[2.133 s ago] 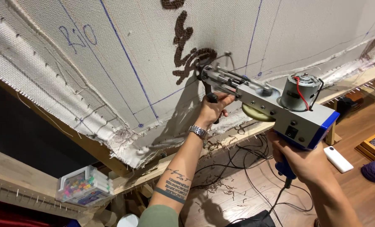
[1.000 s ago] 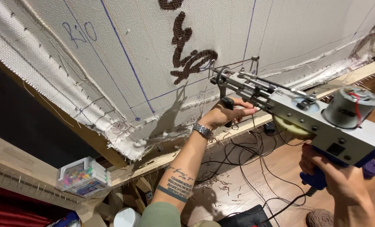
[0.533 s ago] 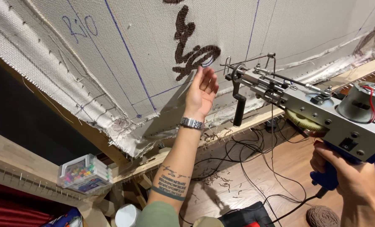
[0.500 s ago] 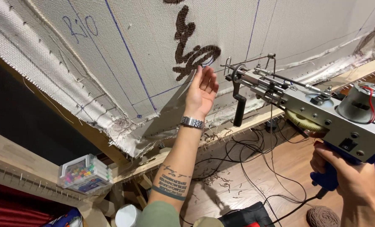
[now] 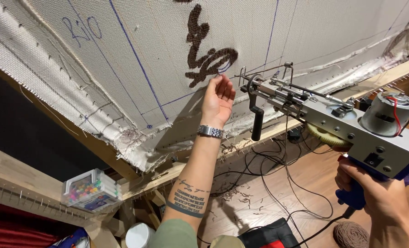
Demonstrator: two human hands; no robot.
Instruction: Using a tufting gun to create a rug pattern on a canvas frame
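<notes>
1. Warm, bright indoor light is falling evenly across the cloth (image 5: 122, 55).
2. The left hand (image 5: 217, 98) is casting a soft shadow on the cloth below it.
3. The motor (image 5: 388, 112) is showing slight glare.
4. Wide-angle distortion is bending the edges; the lower left is staying dim.

Open gap between tufting gun (image 5: 333, 124) and cloth (image 5: 135, 50)

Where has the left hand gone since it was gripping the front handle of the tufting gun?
Yes, it moved. The left hand let go of the black front handle and rose to the cloth, fingertips by the brown tufted pattern.
</notes>
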